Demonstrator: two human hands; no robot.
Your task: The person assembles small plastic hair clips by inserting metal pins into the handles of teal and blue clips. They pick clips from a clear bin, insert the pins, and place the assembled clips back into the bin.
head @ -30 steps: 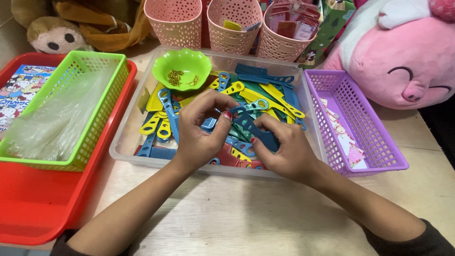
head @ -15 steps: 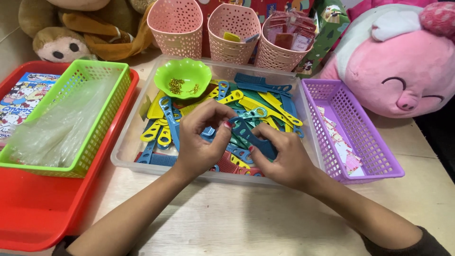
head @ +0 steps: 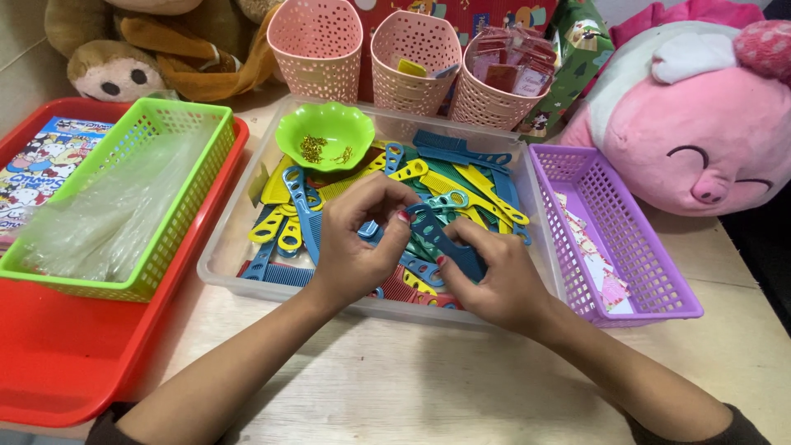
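Both my hands are over a clear plastic tray (head: 224, 257) filled with several blue, yellow, teal and red combs. My right hand (head: 494, 280) grips a dark blue comb (head: 449, 245) by its toothed end. My left hand (head: 358, 239) pinches at the comb's looped handle end, fingers curled together over it. A small green bowl (head: 325, 133) with tiny gold pieces sits at the tray's far left corner.
A green basket (head: 156, 247) of clear plastic bags rests in a red tray (head: 66, 354) at left. A purple basket (head: 651, 288) with printed cards is at right. Three pink perforated cups (head: 317, 45) and plush toys (head: 700, 115) line the back.
The view has shifted closer and slightly down. Both hands stay together over the tray, working on the same dark blue comb.
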